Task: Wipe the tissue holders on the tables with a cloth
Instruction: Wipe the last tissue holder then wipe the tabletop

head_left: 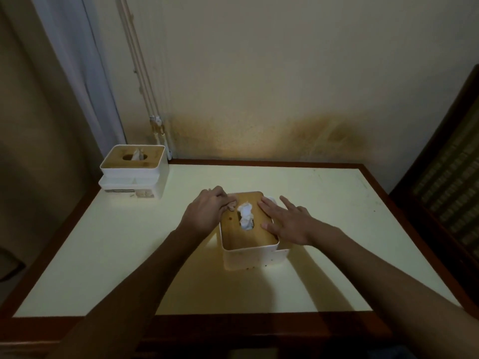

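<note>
A white tissue holder (252,252) with a wooden lid stands in the middle of the table, and a crumpled tissue (245,216) sticks out of its slot. My left hand (207,211) grips the holder's far left corner with curled fingers. My right hand (287,220) lies flat on the right side of the lid, fingers spread. A second white tissue holder (134,169) with a wooden lid sits at the table's far left corner. No cloth is visible.
The table (337,229) has a pale top and a dark wooden rim, pushed against a stained wall. A curtain (77,73) hangs at the left. A dark wooden panel (451,177) stands at the right.
</note>
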`<state>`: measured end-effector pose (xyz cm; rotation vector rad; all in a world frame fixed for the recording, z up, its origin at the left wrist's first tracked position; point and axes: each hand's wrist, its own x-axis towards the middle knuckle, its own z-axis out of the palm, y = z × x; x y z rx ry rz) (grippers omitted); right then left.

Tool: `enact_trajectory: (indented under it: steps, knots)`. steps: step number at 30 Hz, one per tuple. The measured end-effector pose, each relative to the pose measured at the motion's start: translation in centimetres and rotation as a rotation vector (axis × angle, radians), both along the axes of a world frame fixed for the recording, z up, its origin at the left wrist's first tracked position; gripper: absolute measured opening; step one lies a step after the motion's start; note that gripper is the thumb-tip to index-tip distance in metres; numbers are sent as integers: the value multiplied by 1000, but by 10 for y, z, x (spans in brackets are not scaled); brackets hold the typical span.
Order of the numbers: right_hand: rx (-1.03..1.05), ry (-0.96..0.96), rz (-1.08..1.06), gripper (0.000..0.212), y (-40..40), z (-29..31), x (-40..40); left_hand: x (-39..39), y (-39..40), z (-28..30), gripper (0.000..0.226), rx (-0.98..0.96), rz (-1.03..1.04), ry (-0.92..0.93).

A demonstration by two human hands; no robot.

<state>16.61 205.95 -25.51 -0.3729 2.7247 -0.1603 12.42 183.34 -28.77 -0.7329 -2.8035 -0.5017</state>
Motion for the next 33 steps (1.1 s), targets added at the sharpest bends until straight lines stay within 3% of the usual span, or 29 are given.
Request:
enact_trajectory:
  steps: [3, 5, 8, 11, 15, 20, 24, 28, 33]
  knots:
    - [60, -7, 16, 62, -3, -1, -1, 31, -10, -2, 40, -4, -129, 39]
    - [95, -16, 23, 62, -5, 0, -2, 60, -14, -4, 26, 33, -200, 43]
    - [112, -33, 18, 63, -8, 1, -3, 84, -16, -3, 26, 40, -153, -63]
    - [115, -48, 20, 63, -8, 2, -3, 69, -15, -1, 21, 135, -161, -51]
    - [81, -82, 25, 63, -7, 5, -1, 20, -5, -4, 31, 106, 84, -94]
    - [64, -96, 15, 64, -6, 6, 0, -4, 9, -4, 34, 80, 219, -40]
    - [52, -84, 18, 64, -5, 4, 0, 23, 6, -9, 32, 138, 148, -38]
    - [50, -72, 17, 63, -5, 3, -1, 74, 2, -12, 15, 206, 23, 78]
    - [69, -47, 13, 63, -5, 2, 2, 106, 4, -22, 29, 265, 42, 1]
